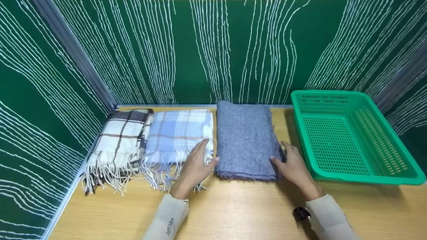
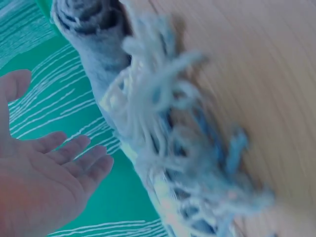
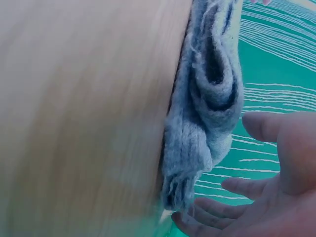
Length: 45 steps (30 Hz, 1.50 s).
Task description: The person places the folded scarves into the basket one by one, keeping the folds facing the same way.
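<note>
A folded grey-blue scarf (image 1: 247, 140) lies flat on the table between the two hands, its layered end visible in the right wrist view. My left hand (image 1: 198, 165) is at its left side, over the edge of a light blue and white plaid scarf (image 1: 176, 130), thumb near the grey-blue one. In the left wrist view this hand (image 2: 44, 182) has its fingers extended and holds nothing. At the right edge of the grey-blue scarf is my right hand (image 1: 293, 166), thumb tip at the edge; whether it touches, I cannot tell. Its fingers (image 3: 217, 219) are spread.
To the right stands a green perforated plastic basket (image 1: 308, 146) with nothing in it. A white, black and brown plaid scarf (image 1: 120, 133) with long fringe lies at the far left. Green panels with white lines (image 1: 181, 50) enclose the wooden table (image 1: 240, 210) behind and at the sides.
</note>
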Each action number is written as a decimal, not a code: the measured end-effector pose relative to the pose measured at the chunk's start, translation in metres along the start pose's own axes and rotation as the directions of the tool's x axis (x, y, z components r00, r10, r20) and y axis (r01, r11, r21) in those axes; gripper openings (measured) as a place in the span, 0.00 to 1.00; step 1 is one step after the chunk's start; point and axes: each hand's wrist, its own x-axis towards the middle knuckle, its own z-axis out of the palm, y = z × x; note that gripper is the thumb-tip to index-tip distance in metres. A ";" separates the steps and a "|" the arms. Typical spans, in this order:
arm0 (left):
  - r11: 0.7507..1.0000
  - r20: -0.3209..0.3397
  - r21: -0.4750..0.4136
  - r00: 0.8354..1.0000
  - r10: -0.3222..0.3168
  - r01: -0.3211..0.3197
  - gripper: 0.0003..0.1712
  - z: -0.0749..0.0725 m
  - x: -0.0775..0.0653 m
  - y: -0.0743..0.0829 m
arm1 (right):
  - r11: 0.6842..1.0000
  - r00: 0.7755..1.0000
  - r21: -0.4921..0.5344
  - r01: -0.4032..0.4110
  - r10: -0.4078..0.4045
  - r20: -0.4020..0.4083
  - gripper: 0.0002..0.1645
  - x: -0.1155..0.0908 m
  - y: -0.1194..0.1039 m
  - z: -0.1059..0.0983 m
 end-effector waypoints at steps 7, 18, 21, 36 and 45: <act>0.983 0.070 -0.174 0.996 -0.048 0.060 0.45 0.008 0.004 0.007 | 0.999 1.000 0.040 -0.028 0.029 -0.009 0.46 0.006 0.003 0.002; 0.971 0.100 -0.215 0.991 -0.086 0.106 0.43 0.024 0.013 0.014 | 0.996 0.998 0.072 -0.048 0.051 -0.035 0.46 0.013 0.000 0.004; 0.970 0.099 -0.213 0.990 -0.101 0.121 0.42 0.027 0.016 0.014 | 0.993 0.996 0.097 -0.068 0.073 -0.044 0.45 0.015 0.000 0.004; 0.970 0.020 -0.216 0.994 -0.110 0.112 0.29 0.037 0.025 0.013 | 0.985 0.992 0.138 -0.106 0.114 -0.050 0.40 0.022 -0.008 0.001; 0.963 0.026 -0.240 0.992 -0.120 0.123 0.23 0.038 0.034 0.008 | 0.981 0.991 0.153 -0.115 0.125 -0.053 0.34 0.024 -0.008 -0.001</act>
